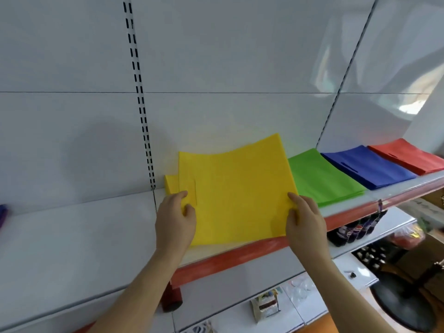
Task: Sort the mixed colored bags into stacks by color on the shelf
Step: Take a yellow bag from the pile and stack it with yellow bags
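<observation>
A flat yellow bag (236, 188) is held over the shelf (72, 236), its far edge lifted and curled. My left hand (175, 222) pinches its left edge beside the handle slot. My right hand (304, 219) grips its right edge. Under it, a corner of another yellow bag (171, 185) peeks out at the left. To the right along the shelf lie a green stack (322, 179), a blue stack (367, 167) and a red stack (408, 157), side by side.
A slotted upright (140, 97) runs down the white back panel left of the yellow bags. A purple item (3, 215) shows at the far left edge. The shelf front has a red strip (228, 255). Lower shelves hold packaged goods (265, 305).
</observation>
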